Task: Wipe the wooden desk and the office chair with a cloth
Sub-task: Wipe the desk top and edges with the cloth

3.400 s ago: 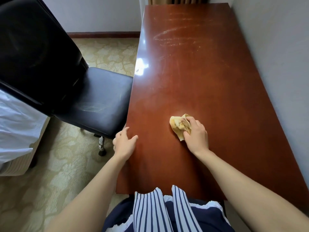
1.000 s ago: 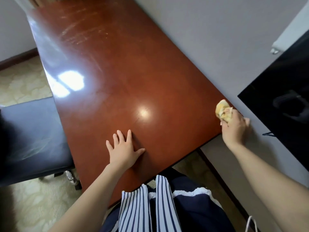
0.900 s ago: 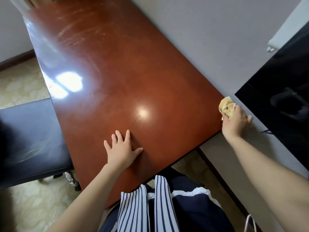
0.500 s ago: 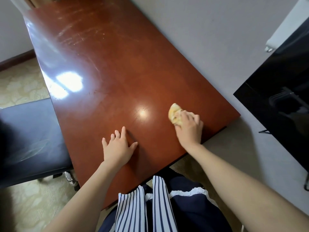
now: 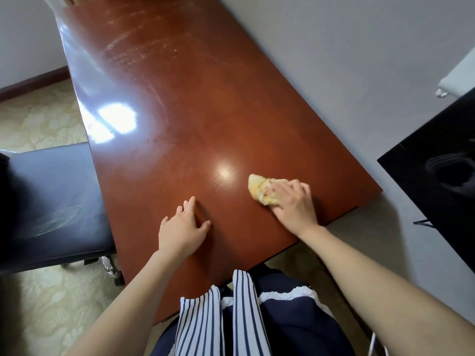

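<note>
The desk (image 5: 180, 98) is showing streaks at its far end; overlapping strokes should be reaching there. The chair (image 5: 51, 201) is waiting at its left edge. Near its front edge, the left hand (image 5: 182, 229) is lying flat and relaxed, the right hand (image 5: 293, 204) clutching the cloth (image 5: 259, 191).

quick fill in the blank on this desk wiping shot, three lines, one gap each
1. The right hand presses a crumpled ____ cloth onto the desk.
2. The left hand lies flat on the desk and holds ____.
3. The black office chair stands on the person's ____ side.

Missing words: yellow; nothing; left
</note>
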`<action>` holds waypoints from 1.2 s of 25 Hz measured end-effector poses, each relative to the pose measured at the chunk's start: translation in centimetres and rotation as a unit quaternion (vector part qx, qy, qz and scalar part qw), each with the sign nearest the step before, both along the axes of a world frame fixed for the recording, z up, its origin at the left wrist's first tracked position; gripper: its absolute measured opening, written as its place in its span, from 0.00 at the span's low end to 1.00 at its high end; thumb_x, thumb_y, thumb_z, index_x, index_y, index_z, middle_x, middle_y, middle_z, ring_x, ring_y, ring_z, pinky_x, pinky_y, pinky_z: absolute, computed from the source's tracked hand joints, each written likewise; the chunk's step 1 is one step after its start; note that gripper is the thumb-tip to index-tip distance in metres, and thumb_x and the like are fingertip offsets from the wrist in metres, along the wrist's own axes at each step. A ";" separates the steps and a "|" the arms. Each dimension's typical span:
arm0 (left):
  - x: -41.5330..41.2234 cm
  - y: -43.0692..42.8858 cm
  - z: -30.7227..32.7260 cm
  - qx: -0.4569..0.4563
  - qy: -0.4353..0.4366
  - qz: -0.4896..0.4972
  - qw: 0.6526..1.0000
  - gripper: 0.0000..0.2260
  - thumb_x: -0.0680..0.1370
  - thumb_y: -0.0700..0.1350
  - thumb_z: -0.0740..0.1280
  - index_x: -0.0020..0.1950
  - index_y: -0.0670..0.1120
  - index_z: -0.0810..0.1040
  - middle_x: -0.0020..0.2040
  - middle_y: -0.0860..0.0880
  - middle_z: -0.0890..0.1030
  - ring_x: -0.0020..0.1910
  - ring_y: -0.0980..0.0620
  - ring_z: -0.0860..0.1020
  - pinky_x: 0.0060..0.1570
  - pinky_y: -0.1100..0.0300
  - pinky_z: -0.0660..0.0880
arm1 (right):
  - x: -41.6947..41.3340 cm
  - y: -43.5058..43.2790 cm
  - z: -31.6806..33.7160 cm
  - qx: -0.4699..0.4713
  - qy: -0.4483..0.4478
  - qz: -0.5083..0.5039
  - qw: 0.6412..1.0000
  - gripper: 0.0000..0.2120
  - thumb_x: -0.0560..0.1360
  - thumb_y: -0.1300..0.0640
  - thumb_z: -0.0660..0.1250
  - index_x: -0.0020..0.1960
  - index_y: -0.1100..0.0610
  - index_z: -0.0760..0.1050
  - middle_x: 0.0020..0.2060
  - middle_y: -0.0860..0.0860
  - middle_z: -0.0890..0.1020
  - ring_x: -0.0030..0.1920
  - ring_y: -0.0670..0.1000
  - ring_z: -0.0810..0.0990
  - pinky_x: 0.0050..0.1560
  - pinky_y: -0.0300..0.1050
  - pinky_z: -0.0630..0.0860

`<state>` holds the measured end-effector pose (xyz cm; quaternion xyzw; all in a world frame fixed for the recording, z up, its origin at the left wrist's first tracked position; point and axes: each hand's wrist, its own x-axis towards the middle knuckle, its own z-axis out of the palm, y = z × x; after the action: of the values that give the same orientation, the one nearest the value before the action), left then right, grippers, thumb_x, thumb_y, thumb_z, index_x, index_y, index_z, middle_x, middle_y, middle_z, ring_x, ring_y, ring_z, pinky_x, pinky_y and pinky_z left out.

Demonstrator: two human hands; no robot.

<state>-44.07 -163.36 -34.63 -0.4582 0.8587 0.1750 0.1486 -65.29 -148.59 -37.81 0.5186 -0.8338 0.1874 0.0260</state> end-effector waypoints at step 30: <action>13.0 -10.7 1.4 0.127 0.147 -0.031 0.980 0.28 0.80 0.51 0.60 0.78 0.54 0.51 0.78 0.53 0.50 0.77 0.53 0.46 0.73 0.50 0.47 | 15.3 -17.7 0.5 0.017 -0.049 -0.060 0.997 0.13 0.66 0.57 0.73 0.48 0.59 0.76 0.38 0.53 0.80 0.43 0.58 0.75 0.47 0.51 0.67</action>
<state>-31.12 -174.10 -33.27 -0.3776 0.8560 0.3431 0.0831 -49.98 -166.32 -37.29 0.4585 -0.8666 0.1965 -0.0120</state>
